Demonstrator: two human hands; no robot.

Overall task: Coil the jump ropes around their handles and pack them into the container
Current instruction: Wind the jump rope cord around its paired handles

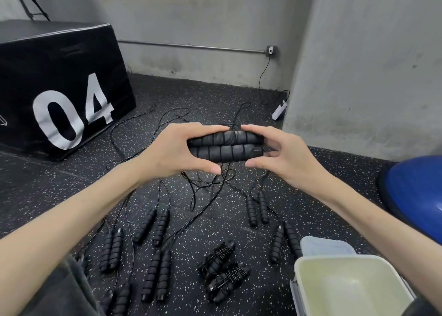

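Observation:
Two black ribbed jump-rope handles (224, 145) lie side by side, held level in the air at the centre of the view. My left hand (178, 149) grips their left end, and my right hand (275, 149) pinches their right end with thumb and fingers. Their thin black rope (210, 179) hangs down to the floor. Two coiled jump ropes (223, 271) lie on the floor in front of me. Several uncoiled handle pairs (156, 226) lie around them. A pale open container (351, 289) stands at the lower right with nothing inside.
A black box marked 04 (64, 88) stands at the left. A blue balance dome (416, 191) sits at the right, next to a concrete column (363, 64). The container's lid (325, 245) lies behind the container. Loose ropes cross the speckled floor (203, 93).

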